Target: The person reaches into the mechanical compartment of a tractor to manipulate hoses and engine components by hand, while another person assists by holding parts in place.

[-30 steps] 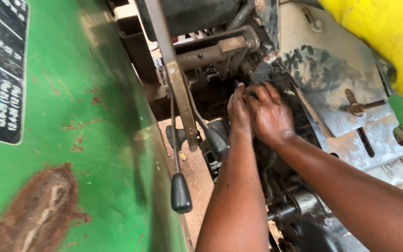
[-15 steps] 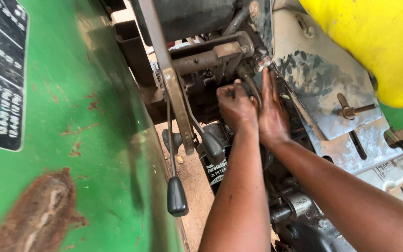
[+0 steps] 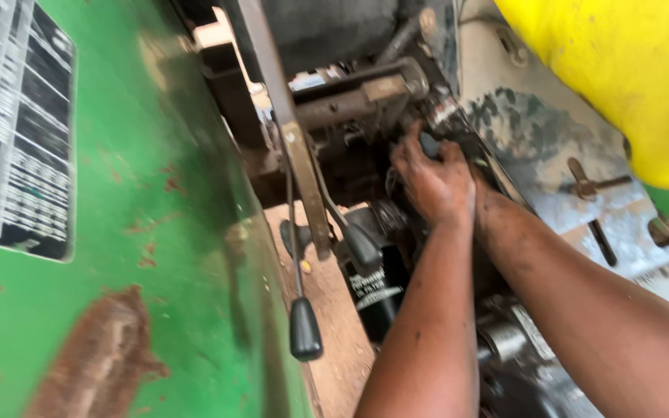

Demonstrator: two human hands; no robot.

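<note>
while both arms reached into the greasy black engine block (image 3: 365,155), left hand (image 3: 435,182) clamped on a small dark fitting (image 3: 430,145) there; right hand (image 3: 483,203) hidden behind it, grip unclear, probably steadying. black-knobbed lever (image 3: 303,329) hung below.

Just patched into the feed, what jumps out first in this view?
Both grimy hands, left hand over right hand, press together into the dark machinery at centre. A rusty green panel bearing a label plate fills the left side, and a yellow body part fills the top right. A black-knobbed lever hangs at lower centre.
</note>
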